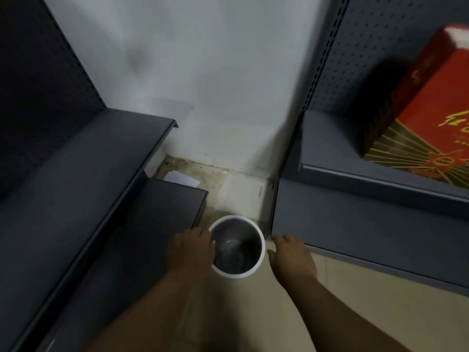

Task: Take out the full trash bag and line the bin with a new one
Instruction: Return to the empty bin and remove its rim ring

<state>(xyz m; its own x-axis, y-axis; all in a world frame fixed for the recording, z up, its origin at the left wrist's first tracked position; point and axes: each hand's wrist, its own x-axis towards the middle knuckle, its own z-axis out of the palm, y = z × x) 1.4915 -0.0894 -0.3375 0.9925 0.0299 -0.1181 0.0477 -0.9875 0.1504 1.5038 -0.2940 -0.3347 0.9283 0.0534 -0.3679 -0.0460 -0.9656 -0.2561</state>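
Note:
A small round bin (262,246) with a white rim stands on the beige floor between two grey shelf units. Its inside is grey and glossy, and I see no trash in it; whether a liner covers it is unclear in the blur. My left hand (191,250) lies against the bin's left side, with fingertips touching the rim. The blur hides whether it grips the rim. My right hand (291,255) hovers just right of the bin with fingers spread, a narrow gap away from the rim, holding nothing.
Dark grey shelving (83,189) closes in on the left and a second grey unit (355,217) on the right, bearing a red and gold box (418,118). A white wall (215,85) is behind. White paper (181,178) lies on the dirty floor by the wall.

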